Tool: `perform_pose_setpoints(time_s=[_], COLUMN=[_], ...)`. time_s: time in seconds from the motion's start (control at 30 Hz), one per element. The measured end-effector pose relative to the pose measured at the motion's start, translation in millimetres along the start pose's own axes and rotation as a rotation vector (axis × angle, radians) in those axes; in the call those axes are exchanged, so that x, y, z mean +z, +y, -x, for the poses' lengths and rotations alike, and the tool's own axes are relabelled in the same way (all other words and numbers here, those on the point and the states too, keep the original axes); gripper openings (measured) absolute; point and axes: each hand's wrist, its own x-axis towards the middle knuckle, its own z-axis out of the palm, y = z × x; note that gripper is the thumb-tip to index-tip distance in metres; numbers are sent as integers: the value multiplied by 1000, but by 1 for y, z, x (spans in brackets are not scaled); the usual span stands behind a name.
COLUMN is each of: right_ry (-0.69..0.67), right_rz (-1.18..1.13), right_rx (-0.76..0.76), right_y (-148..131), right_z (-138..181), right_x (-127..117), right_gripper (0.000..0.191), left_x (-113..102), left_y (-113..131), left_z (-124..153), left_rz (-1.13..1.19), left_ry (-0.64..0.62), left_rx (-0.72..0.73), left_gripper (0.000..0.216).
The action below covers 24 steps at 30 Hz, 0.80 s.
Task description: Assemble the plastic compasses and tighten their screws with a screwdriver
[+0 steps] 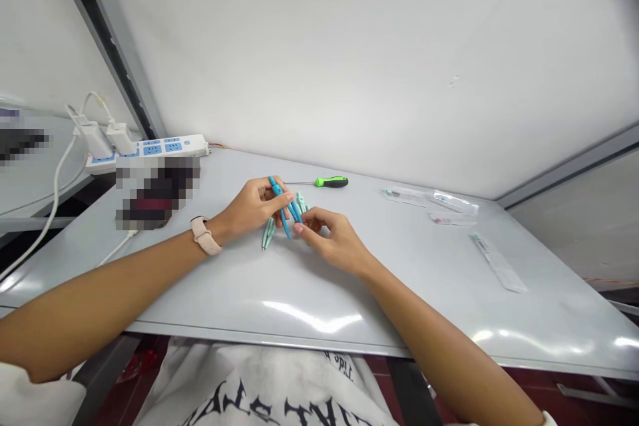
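A blue drawing compass (279, 194) is held above the table between my two hands, its legs spread and pointing down. My left hand (259, 205) pinches it near the top joint with thumb and fingers. At the lower part of one leg, my right hand (327, 234) has its thumb and fingertips closed on the compass. A mint-green compass (268, 234) lies on the table just below my left hand. Another mint-green piece (301, 201) lies behind my right fingers, partly hidden. Beyond the hands rests a screwdriver (332, 182) with a green and black handle.
To the right, several clear plastic sleeves (499, 265) with small parts inside lie on the grey table (239, 303). A power strip (172, 146) with chargers and white cables stands at the back left, near a blurred dark object (160, 193). A white wall closes the back.
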Motion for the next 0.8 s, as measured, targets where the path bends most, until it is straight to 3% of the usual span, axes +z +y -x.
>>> perform_pose_setpoints(time_s=[0.17,0.37,0.57,0.8], right_ry=[-26,64,49,-21], right_rz=[27,-32,-46,-16], right_rx=[-45,22,79,-16], right_y=[-1,5,4,2], right_z=[0,-1,-1,0], right_x=[0,2,2,0], right_gripper=[28,24,29,32], left_x=[0,-1,-1,-1], left_y=[2,-4,-3,0], left_z=[0,0,0,0], left_rz=[-6,-11,-12,-17], left_ry=[13,2,9,22], left_rx=[0,-6,-20,-12], left_gripper=[32,30,30,32])
